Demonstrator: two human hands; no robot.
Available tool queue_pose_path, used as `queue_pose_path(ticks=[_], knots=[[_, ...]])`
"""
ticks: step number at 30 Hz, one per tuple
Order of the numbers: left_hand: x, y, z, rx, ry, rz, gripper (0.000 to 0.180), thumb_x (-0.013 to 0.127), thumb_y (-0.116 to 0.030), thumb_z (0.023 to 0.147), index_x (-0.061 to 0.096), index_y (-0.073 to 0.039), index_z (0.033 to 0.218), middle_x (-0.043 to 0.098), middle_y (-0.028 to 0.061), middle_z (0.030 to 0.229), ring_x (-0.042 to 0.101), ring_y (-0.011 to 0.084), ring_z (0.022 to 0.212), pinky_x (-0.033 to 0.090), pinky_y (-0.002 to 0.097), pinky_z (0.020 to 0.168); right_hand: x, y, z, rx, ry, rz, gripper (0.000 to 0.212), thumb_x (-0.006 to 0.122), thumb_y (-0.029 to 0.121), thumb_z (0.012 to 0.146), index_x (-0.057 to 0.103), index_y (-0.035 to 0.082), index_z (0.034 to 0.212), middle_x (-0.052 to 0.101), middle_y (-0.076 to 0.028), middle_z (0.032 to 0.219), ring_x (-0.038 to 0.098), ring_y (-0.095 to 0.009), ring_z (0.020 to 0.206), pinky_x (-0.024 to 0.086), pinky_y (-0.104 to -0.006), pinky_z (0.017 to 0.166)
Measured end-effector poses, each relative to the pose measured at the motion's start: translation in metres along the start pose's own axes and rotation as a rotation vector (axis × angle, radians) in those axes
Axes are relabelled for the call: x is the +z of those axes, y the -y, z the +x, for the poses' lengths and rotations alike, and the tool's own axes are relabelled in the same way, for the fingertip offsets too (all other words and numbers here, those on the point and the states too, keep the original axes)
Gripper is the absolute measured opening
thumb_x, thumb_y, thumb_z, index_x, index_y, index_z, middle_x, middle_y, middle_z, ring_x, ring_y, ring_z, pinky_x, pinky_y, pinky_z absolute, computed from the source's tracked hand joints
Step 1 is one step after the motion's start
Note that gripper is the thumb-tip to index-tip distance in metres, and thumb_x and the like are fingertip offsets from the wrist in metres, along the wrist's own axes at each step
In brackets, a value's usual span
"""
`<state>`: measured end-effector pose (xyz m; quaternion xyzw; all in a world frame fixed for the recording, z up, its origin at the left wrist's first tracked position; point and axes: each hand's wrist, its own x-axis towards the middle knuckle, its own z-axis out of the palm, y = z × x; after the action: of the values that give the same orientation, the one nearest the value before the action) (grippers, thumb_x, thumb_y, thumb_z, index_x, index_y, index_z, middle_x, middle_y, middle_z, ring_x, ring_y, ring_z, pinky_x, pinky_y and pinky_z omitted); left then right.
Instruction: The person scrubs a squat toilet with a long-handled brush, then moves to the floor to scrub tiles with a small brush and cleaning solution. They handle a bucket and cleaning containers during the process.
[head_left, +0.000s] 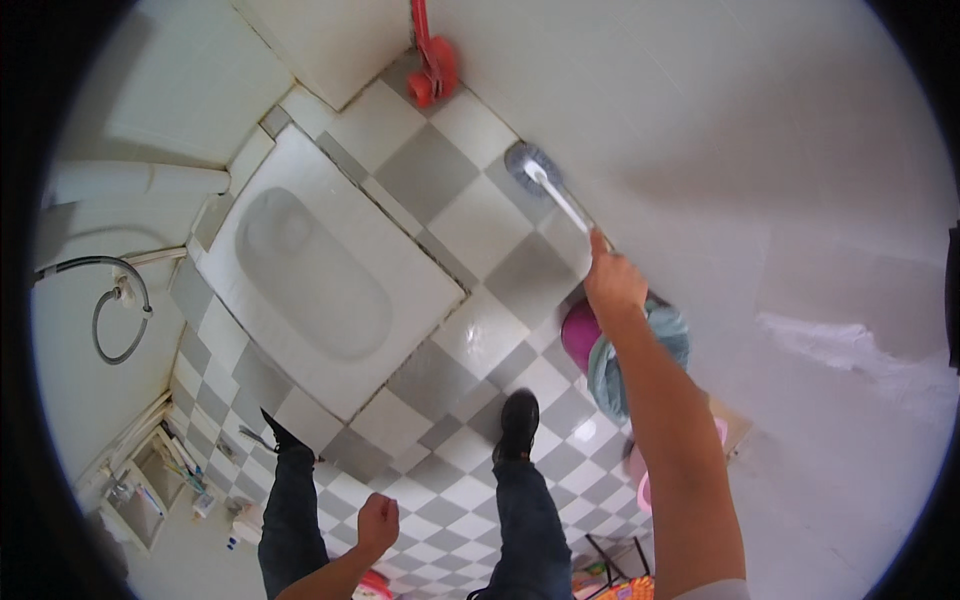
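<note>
Bathroom floor of grey and white tiles, with a white squat toilet set on the left. The right hand closes round the handle of a long white brush, index finger extended along it; the grey bristle head lies where floor meets wall. Below this hand stands a magenta bin. The left hand, curled into a fist, hangs between the legs.
</note>
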<state>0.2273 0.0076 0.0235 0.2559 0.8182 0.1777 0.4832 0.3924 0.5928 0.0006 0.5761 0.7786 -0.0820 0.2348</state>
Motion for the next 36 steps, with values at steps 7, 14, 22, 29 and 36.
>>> queue_pose_path(ticks=[7, 14, 22, 29, 36], knots=[[0.026, 0.027, -0.020, -0.113, -0.026, 0.010, 0.018, 0.063, -0.013, 0.098, 0.058, -0.001, 0.085, 0.064, 0.0114, 0.072, 0.065, 0.0234, 0.065, 0.052, 0.0367, 0.061, 0.016, -0.052, -0.035, 0.052, 0.133, -0.106, 0.059, 0.053, 0.017, 0.095, 0.041, 0.023, 0.153, 0.074, -0.020, 0.103, 0.072, -0.043, 0.095, 0.057, -0.0553, 0.082], [0.017, 0.021, -0.005, -0.121, -0.080, -0.026, 0.019, 0.063, -0.014, 0.097, 0.059, -0.003, 0.083, 0.064, 0.0132, 0.073, 0.065, 0.0271, 0.065, 0.052, 0.0389, 0.061, -0.012, 0.070, 0.050, 0.010, 0.043, 0.034, 0.048, 0.047, 0.024, 0.102, 0.042, 0.021, 0.150, 0.073, -0.022, 0.104, 0.072, -0.044, 0.095, 0.057, -0.0567, 0.079], [0.013, 0.023, -0.014, -0.118, -0.096, -0.054, 0.017, 0.064, -0.013, 0.097, 0.059, -0.002, 0.084, 0.064, 0.0123, 0.072, 0.065, 0.0240, 0.064, 0.052, 0.0365, 0.061, 0.018, -0.041, -0.039, 0.072, 0.101, -0.133, 0.050, 0.047, 0.023, 0.101, 0.041, 0.025, 0.151, 0.074, -0.022, 0.102, 0.072, -0.045, 0.091, 0.057, -0.0571, 0.080], [0.000, 0.036, -0.017, -0.112, -0.054, 0.011, 0.017, 0.064, -0.013, 0.097, 0.059, -0.002, 0.085, 0.064, 0.0141, 0.073, 0.065, 0.0289, 0.064, 0.052, 0.0395, 0.061, -0.025, 0.067, 0.037, 0.014, 0.015, 0.046, 0.047, 0.048, 0.019, 0.100, 0.044, 0.020, 0.146, 0.072, -0.022, 0.103, 0.071, -0.045, 0.096, 0.056, -0.0563, 0.082], [-0.007, 0.048, -0.024, -0.225, -0.091, -0.093, 0.019, 0.064, -0.015, 0.097, 0.059, -0.002, 0.084, 0.065, 0.0144, 0.075, 0.066, 0.0276, 0.067, 0.052, 0.0391, 0.063, 0.026, 0.051, -0.020, -0.062, 0.103, 0.004, 0.047, 0.045, 0.024, 0.103, 0.038, 0.017, 0.149, 0.071, -0.024, 0.101, 0.070, -0.045, 0.096, 0.055, -0.0597, 0.080]])
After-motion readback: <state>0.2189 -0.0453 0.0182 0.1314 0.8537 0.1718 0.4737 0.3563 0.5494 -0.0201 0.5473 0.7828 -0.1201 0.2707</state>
